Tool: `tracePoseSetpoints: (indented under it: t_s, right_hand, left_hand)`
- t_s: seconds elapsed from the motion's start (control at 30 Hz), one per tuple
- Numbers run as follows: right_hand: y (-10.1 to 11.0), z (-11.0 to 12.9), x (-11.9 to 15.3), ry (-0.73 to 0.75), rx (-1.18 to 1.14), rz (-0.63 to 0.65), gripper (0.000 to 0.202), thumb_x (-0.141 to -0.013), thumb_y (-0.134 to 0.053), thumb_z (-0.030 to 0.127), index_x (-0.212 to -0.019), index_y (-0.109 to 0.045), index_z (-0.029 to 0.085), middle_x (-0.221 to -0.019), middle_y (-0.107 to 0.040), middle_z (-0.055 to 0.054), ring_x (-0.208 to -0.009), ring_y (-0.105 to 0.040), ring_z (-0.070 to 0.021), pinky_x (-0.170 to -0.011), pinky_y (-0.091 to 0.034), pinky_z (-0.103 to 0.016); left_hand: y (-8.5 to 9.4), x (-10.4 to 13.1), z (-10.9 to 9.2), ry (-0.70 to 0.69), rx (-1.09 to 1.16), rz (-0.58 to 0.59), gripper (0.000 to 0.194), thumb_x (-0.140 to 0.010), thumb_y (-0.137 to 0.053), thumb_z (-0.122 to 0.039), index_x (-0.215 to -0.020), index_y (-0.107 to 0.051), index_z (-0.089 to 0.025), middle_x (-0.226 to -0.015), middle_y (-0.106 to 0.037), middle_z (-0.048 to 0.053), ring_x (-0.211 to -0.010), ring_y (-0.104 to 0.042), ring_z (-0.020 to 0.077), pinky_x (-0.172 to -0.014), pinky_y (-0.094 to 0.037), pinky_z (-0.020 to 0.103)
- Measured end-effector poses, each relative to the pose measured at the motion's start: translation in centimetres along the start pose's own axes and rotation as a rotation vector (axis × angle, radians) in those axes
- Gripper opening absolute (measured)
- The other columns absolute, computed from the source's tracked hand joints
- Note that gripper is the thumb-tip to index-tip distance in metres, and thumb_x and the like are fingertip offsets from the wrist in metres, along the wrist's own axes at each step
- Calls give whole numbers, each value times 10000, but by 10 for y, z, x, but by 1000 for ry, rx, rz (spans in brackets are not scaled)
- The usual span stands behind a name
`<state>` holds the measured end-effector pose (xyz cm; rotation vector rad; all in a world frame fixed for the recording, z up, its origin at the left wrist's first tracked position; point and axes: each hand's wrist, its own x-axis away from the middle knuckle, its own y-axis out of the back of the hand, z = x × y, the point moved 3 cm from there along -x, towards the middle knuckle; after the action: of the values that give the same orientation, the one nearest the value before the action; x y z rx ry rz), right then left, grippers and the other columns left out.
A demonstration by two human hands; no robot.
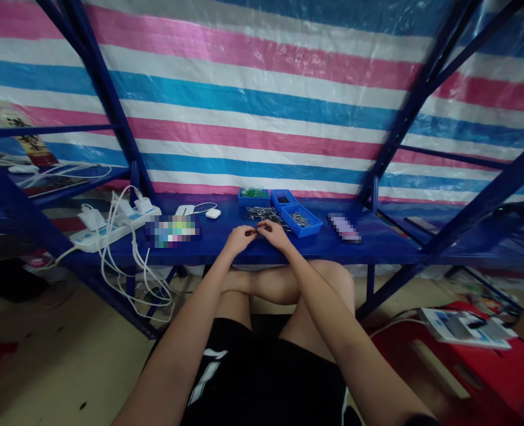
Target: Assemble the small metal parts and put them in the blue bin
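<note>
My left hand (240, 239) and my right hand (274, 234) meet at the front of the blue table, fingertips pinched close together. Something small and dark shows between them, too tiny to name. Just beyond my fingers lies a loose pile of thin black and silvery pieces (262, 213). To the right of the pile stands a blue bin (311, 228) of small metallic pieces. Behind it is another blue bin (291, 193) with dark contents. A third blue bin (253, 202), at the back, holds green pieces.
On the table's left are a blurred-out colourful item (173, 231), a white case (213, 213) and a power strip (93, 236) with tangled white cables. A blurred-out phone-like item (344, 228) lies right. Blue metal posts (388, 136) flank the table; a striped sheet (253, 106) hangs behind.
</note>
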<state>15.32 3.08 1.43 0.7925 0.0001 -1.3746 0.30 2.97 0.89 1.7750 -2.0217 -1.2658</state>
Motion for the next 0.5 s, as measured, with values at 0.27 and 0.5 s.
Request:
tracePoseSetpoints:
  t_s: [0.27,0.5]
  right_hand:
    - [2,-1,-1,10,-19,-36,145,-742,-497,265,-759,-602,167,-721,-598,6,-656,-515,-116,-648,-403,-225]
    - [0,4,2,38,67,23,145,-752,-492,245,-764,-615,170,-728,-616,5,-667,-526,-117,-658,-395,-222]
  left_hand:
    - [1,1,-3,-20,49,-10,223,-750,-546,-292,-890,-689,-194,-900,-691,47,-817,-614,179,-765,-456,262]
    - [11,3,-7,-1,144,-169,269,-793,-503,-328,-894,-672,-145,-893,-691,69,-809,-614,171,-754,-458,259]
